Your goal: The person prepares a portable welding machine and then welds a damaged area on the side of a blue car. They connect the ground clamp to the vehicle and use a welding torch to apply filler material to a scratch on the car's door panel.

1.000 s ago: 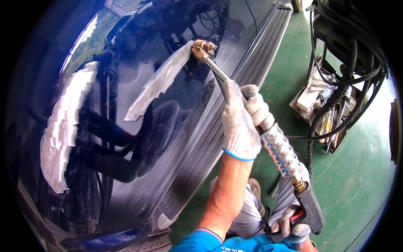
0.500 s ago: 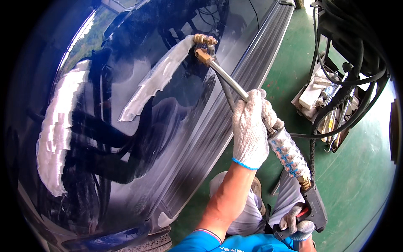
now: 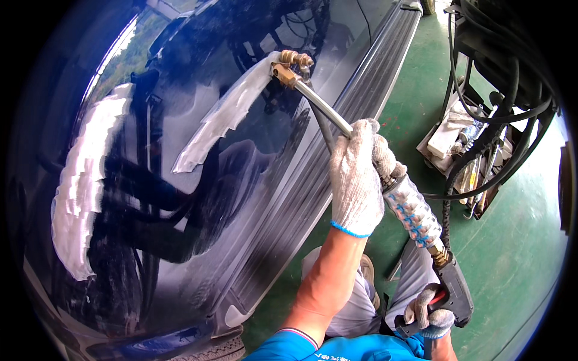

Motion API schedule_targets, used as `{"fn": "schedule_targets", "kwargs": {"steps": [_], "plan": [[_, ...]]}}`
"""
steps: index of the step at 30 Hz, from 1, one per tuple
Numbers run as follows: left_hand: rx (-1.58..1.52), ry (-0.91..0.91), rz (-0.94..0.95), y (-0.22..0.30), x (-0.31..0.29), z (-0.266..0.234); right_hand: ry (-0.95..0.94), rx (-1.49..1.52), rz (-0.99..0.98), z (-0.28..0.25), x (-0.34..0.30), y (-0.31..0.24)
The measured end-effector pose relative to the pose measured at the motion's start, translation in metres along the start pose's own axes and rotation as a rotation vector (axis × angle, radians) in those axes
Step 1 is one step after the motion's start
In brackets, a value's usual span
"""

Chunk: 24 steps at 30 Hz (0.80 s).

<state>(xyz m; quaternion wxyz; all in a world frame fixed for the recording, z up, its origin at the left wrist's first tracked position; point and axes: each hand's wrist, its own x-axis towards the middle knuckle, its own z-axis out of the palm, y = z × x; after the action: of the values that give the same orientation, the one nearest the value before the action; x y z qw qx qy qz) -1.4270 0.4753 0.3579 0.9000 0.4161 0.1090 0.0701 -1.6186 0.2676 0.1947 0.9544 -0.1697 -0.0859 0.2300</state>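
My left hand [image 3: 357, 186], in a white knit glove, is closed round the metal shaft [image 3: 325, 108] of a long dent puller gun. The brass head [image 3: 285, 75] of that gun is at the upper end of a bare-metal strip [image 3: 232, 111] on a dark blue car panel [image 3: 198, 240]; firm contact is hard to make out. A second, wider bare strip [image 3: 90, 180] runs along the left. My right hand [image 3: 428, 313], also gloved, grips the black pistol handle [image 3: 456, 289] with a red trigger. A clear ribbed sleeve [image 3: 412, 210] lies between the hands.
A ribbed running board [image 3: 313, 180] borders the panel. To the right, black cables [image 3: 524, 120] hang over a box of tools [image 3: 466, 150] on the green floor [image 3: 415, 96]. My legs are below, and a tyre [image 3: 223, 349] shows at the lower edge.
The brass head has shifted slightly left along the panel. My left hand has moved a little up and left with the shaft; my right hand keeps its grip.
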Motion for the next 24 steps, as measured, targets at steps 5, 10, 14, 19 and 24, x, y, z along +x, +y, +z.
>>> {"fn": "schedule_targets", "kwargs": {"steps": [5,10,14,19,24], "plan": [[0.004,-0.008,0.01,0.0,0.0,-0.002,-0.002,-0.008,-0.019,0.004,0.002,0.001],[0.009,-0.059,0.045,-0.003,-0.001,-0.005,0.045,0.025,-0.04,0.017,0.005,-0.009],[0.037,-0.092,0.136,-0.022,-0.008,-0.006,-0.022,0.092,-0.024,0.006,0.005,-0.015],[-0.06,-0.073,0.017,-0.051,-0.022,-0.001,0.038,0.129,0.0,-0.003,-0.008,-0.017],[-0.094,-0.098,-0.004,-0.047,-0.018,-0.002,0.06,0.091,0.011,-0.004,-0.006,-0.019]]}}
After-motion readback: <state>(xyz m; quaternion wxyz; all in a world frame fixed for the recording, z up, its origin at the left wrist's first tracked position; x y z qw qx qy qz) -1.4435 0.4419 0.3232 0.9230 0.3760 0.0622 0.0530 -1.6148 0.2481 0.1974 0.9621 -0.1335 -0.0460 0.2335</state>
